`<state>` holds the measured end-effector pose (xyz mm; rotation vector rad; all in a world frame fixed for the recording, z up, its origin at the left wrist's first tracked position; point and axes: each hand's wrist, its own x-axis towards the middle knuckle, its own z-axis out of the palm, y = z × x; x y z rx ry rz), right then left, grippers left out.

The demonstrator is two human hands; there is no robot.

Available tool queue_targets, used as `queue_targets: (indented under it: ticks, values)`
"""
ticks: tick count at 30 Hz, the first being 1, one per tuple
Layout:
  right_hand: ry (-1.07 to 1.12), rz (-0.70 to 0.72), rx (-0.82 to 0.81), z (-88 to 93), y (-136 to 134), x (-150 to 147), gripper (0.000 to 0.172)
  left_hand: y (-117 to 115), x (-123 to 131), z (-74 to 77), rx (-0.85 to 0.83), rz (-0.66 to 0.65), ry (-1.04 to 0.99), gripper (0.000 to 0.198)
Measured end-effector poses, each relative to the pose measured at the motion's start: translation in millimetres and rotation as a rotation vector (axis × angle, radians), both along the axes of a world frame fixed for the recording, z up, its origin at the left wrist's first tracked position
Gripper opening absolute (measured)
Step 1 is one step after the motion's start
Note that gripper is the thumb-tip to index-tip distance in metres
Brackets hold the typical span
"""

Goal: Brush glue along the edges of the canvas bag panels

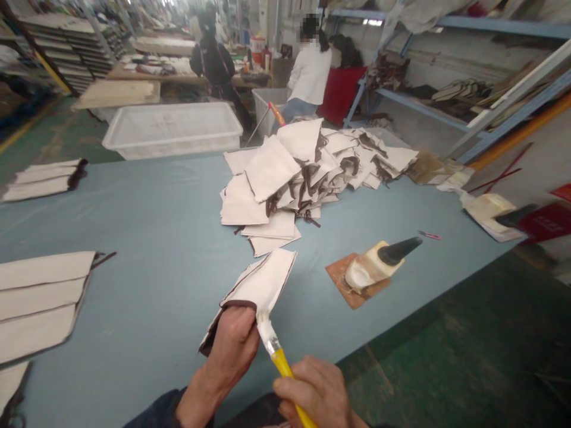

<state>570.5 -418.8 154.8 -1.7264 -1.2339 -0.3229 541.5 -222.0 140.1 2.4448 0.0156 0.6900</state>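
My left hand (234,345) is closed on the near end of a cream fabric piece with dark brown edging (263,282), lifting it off the grey-blue table (156,238). My right hand (319,392) grips a yellow-handled brush (279,353); its white, glue-coated bristles touch the fabric edge beside my left fingers. A heap of similar cream pieces (307,172) lies further back on the table. A glue bottle with a black cone tip (379,261) lies on a brown board to the right.
Laid-out cream pieces (40,297) sit at the left edge, more (44,178) at the far left. A white plastic crate (173,128) stands behind the table. Two people work at the back. Blue shelving (446,71) lines the right wall.
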Motion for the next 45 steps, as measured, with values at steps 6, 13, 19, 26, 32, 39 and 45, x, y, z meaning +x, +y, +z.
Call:
queue_targets:
  ticks: [6,13,19,26,32,39,45]
  values:
    - [1.26,-0.3,0.485,-2.7,-8.2,-2.8,0.034,52.6,20.4,28.0,0.078,-0.012,-0.017,0.029]
    - [1.761,-0.126,0.836,-0.5,-15.4,35.1,0.037,75.3,14.0,22.9,0.144,-0.048,0.016,0.025]
    - [1.883,0.051,0.848,-9.6,-22.3,47.9,0.032,24.5,-48.4,-85.3,0.008,0.011,0.209,0.022]
    - [1.905,0.016,0.749,-15.4,-21.6,49.7,0.034,18.7,-129.7,-161.5,-0.001,0.341,0.258,0.031]
    - [1.63,0.04,0.554,-13.2,-19.1,33.3,0.042,-24.3,-96.9,-60.3,-0.679,0.522,0.444,0.048]
    - [1.593,0.302,0.449,-34.9,7.9,-8.7,0.036,-98.5,-26.0,13.5,-1.492,0.216,0.233,0.058]
    - [1.273,-0.013,0.164,-78.9,-5.3,-7.7,0.058,-68.5,-44.8,16.7,-1.092,0.262,0.102,0.049]
